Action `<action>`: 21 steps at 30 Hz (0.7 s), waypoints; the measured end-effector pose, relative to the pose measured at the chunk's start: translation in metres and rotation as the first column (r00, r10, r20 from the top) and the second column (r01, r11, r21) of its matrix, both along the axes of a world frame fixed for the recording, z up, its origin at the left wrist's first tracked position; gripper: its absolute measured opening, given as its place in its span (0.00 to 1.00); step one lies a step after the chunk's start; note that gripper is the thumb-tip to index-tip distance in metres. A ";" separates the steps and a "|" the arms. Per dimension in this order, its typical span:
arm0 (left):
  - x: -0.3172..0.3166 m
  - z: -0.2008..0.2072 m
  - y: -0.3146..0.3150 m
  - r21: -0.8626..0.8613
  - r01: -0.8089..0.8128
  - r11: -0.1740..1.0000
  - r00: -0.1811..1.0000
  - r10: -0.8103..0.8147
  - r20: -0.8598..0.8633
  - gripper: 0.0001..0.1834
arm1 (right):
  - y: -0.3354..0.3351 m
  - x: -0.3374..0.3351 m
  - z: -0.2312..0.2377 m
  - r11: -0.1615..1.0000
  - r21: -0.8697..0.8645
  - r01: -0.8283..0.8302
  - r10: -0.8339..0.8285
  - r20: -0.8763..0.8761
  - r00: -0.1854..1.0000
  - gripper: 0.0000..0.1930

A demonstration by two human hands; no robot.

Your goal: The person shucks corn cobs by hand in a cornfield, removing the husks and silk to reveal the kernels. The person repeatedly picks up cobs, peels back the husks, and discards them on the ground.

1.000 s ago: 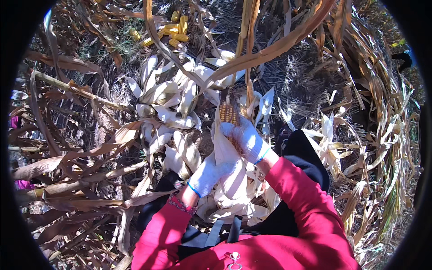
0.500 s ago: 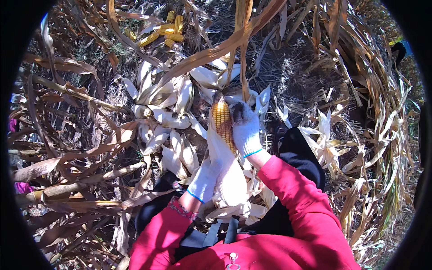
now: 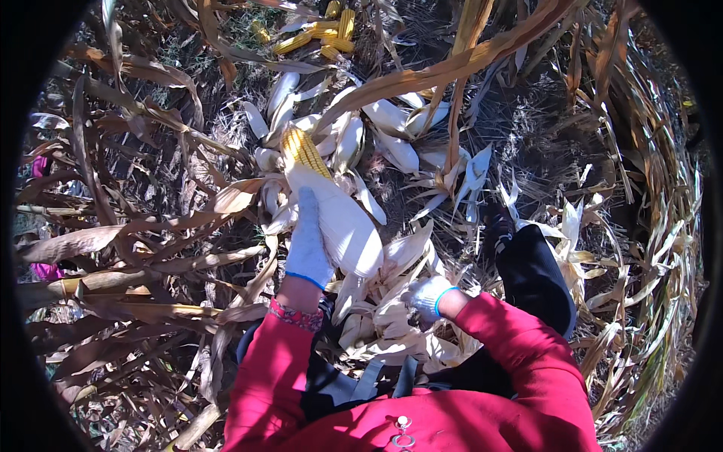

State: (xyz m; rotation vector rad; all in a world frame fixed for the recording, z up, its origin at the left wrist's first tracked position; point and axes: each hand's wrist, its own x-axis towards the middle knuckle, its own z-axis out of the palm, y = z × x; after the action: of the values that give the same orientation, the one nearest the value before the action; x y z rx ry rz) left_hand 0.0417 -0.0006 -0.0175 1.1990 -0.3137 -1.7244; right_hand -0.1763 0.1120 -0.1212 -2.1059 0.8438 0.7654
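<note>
The gloved left hand [image 3: 309, 242] has its grip clamped on a corn cob [image 3: 330, 197], whose yellow kernels show at the far tip while pale husk wraps the rest. The gloved right hand [image 3: 426, 298] sits lower among loose husks [image 3: 392, 331], its grip closed on them. Bare yellow cobs [image 3: 320, 34] lie well apart on the ground beyond.

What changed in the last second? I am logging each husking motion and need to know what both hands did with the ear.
The right hand let go of the corn ear and dropped low into the loose husks. The left hand took over the ear and holds it alone, out to the left, yellow kernels bared at its tip. The pile of husked cobs and the dry stalks around it stayed put.
</note>
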 end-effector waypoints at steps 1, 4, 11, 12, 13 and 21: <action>0.000 -0.004 0.002 -0.009 0.024 1.000 0.999 -0.024 0.040 0.32 | -0.025 -0.001 0.015 0.970 -0.020 0.241 -0.239 0.066 0.969 0.28; -0.011 -0.019 0.007 -0.045 0.130 0.990 0.989 -0.126 0.077 0.28 | -0.084 -0.013 0.027 0.364 0.323 0.873 -0.835 0.528 0.153 0.23; -0.049 0.002 0.032 -0.112 0.515 0.850 0.670 -0.318 0.671 0.29 | -0.115 0.007 0.108 0.029 0.821 0.570 -0.906 0.262 -0.332 0.33; -0.053 -0.002 0.035 -0.177 0.558 0.811 0.653 -0.298 0.696 0.29 | -0.114 0.006 0.093 -0.046 0.822 0.567 -0.903 0.208 -0.375 0.36; -0.055 -0.006 0.039 -0.237 0.598 0.766 0.635 -0.271 0.724 0.30 | -0.112 0.004 0.076 -0.048 0.806 0.589 -0.877 0.248 -0.411 0.37; -0.054 -0.024 0.064 -0.190 0.730 0.656 0.519 -0.354 0.778 0.23 | -0.104 -0.005 0.043 -0.022 0.671 0.741 -0.803 0.430 -0.413 0.26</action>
State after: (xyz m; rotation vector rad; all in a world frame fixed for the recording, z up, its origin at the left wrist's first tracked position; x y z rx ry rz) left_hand -0.0124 0.0638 -0.0419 1.3672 -1.7078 -1.4539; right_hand -0.1812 0.0076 -0.0781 -0.7651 1.3768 -1.0541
